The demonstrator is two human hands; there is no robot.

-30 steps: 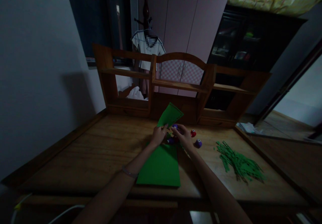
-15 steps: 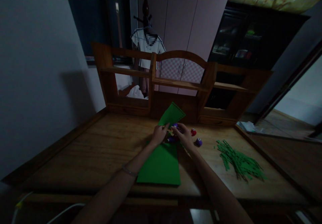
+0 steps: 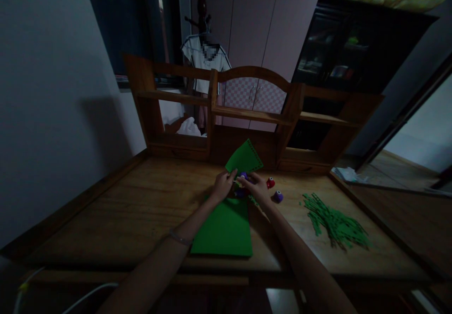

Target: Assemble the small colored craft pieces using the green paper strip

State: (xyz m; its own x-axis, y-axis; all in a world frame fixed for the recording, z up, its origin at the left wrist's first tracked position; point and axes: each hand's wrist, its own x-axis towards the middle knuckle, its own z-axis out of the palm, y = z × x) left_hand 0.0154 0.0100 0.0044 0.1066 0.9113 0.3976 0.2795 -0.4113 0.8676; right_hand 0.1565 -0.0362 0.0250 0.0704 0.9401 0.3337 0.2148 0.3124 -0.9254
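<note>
Raised over the desk, a green paper sheet (image 3: 243, 156) with a row of small cut-outs along its right edge is pinched in my left hand (image 3: 223, 185). My right hand (image 3: 259, 189) is closed around a small purple paper punch (image 3: 243, 176) at the sheet's lower edge. Dim light and my fingers hide exactly where punch and paper meet. Below the hands lies a stack of green paper (image 3: 224, 229). Just right of my right hand stand a red punch (image 3: 270, 182) and another purple punch (image 3: 278, 196). More purple shows beneath my hands, partly hidden.
A heap of green paper strips (image 3: 335, 222) lies on the right part of the wooden desk (image 3: 141, 210). Along the desk's back runs a low wooden shelf unit (image 3: 252, 114). A white cable (image 3: 90, 297) hangs near the front left edge.
The raised green sheet has swung a little to the right and shows more of its surface. Both hands stay close together around the sheet and punch. The view has shifted slightly.
</note>
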